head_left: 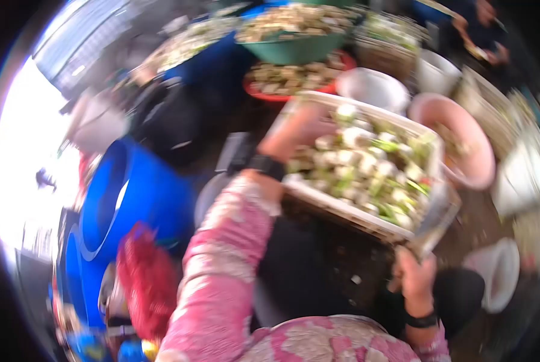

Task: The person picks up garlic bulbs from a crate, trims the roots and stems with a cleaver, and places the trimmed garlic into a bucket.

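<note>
A white plastic crate (348, 208) stands in front of me, filled with pale, rounded vegetables (357, 139) that have green stalk ends. My left hand (311, 122) reaches over the crate's far left corner, beside the vegetables there. Its fingers are blurred and partly hidden, so what they hold, if anything, does not show. Low on the right, my right hand (416, 274) is closed around the handle of a cleaver (438, 220). The broad blade points up and away, overlapping the crate's near right corner in view.
Blue barrels (110, 199) and a red mesh bag (146, 280) are at left. Beyond the crate are a green basin (294, 48), a red basin (261, 95) and a white tub (373, 89). A pink tub (484, 145) and white bucket (502, 274) stand right. Another person (484, 33) sits far right.
</note>
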The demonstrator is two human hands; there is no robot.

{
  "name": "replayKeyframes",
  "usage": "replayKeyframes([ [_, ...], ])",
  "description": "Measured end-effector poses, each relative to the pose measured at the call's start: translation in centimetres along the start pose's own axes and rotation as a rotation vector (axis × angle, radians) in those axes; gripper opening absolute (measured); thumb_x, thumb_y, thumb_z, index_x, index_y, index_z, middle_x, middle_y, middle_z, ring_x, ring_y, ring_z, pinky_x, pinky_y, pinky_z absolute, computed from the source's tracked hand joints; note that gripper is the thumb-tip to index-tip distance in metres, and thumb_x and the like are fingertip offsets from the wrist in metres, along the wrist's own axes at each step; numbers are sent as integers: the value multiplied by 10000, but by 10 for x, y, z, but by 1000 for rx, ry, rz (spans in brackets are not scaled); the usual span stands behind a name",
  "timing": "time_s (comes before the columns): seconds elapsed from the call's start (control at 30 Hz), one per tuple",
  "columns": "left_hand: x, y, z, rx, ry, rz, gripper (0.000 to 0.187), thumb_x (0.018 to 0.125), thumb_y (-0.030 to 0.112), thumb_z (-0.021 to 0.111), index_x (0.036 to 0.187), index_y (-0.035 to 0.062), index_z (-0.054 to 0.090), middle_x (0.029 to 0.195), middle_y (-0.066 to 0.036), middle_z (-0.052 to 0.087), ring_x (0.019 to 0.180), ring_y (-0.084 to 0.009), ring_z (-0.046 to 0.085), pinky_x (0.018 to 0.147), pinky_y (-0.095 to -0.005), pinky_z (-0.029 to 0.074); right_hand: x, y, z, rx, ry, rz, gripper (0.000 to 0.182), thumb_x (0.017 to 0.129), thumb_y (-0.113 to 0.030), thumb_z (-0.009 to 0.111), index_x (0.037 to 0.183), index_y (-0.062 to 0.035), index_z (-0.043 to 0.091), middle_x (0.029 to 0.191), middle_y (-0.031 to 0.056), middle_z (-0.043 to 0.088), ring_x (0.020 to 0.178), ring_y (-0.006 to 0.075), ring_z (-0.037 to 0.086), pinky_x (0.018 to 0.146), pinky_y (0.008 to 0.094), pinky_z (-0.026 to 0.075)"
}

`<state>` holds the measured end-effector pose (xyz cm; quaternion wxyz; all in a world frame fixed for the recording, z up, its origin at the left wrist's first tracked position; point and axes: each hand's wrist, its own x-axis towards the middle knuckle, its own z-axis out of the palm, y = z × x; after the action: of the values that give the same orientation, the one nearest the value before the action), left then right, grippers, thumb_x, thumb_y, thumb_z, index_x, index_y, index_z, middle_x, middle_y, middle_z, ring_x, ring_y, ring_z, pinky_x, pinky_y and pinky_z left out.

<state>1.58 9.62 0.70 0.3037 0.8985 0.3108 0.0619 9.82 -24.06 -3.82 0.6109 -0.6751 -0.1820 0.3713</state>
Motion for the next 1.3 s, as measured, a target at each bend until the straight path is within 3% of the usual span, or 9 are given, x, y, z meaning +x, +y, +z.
replayKeyframes([
  [0.03,8,-4,3,-47,82,149,404,725,344,575,874,-28,630,680,-65,596,631,-122,542,590,-294,444,0,3,-3,15,-35,18,117,781,-121,621,755,-49,532,571,-24,488,462,61,456,417,222,365],
  [0.27,94,-72,61,-313,221,-8,320,719,216,610,946,-11,620,819,-105,646,756,-150,598,724,-282,460,15,16,-15,103,-82,127,178,794,-163,644,778,-41,515,568,-33,474,487,43,431,441,217,348],
  [0.37,104,-45,71,26,177,84,289,690,177,619,938,28,626,867,-156,639,794,-227,615,757,-315,466,22,19,-11,125,-90,197,183,792,-166,644,778,-40,512,563,-33,466,485,43,426,440,219,347],
  [0.43,109,-38,91,281,131,277,420,638,109,647,1053,109,579,1124,-165,534,1023,-318,520,859,-380,435,29,21,-11,137,-90,234,186,790,-168,643,777,-38,510,561,-30,466,482,44,427,438,222,349],
  [0.63,119,-26,118,508,-140,175,580,646,103,673,1185,137,462,1130,-142,507,1031,-318,508,861,-395,438,36,25,-18,212,-86,376,193,778,-172,643,775,-42,499,555,-13,476,459,61,440,417,235,360],
  [0.83,112,-26,123,366,-5,203,667,556,119,731,1162,90,455,1060,-180,521,964,-345,532,821,-397,454,38,26,-14,215,-99,415,197,768,-171,647,768,-42,499,548,-10,477,461,64,449,420,235,365],
  [1.03,51,56,80,-320,3,228,639,585,153,725,1141,-47,480,976,-176,575,917,-254,572,807,-312,451,32,23,-16,265,12,235,170,771,-144,639,762,-31,513,561,-7,499,470,63,458,434,238,376],
  [1.2,-51,122,81,26,-120,547,676,554,130,737,1157,-8,465,1007,-181,551,948,-309,553,832,-356,440,27,-6,-21,572,-69,92,315,790,-147,664,1049,-9,550,867,8,588,746,72,542,631,218,440],
  [1.3,-88,139,91,-14,-174,531,718,539,151,764,1179,39,459,1023,-187,533,951,-338,543,818,-373,446,16,-11,-18,733,-150,-122,404,791,-111,662,1141,0,495,1010,35,582,891,101,551,774,253,453],
])
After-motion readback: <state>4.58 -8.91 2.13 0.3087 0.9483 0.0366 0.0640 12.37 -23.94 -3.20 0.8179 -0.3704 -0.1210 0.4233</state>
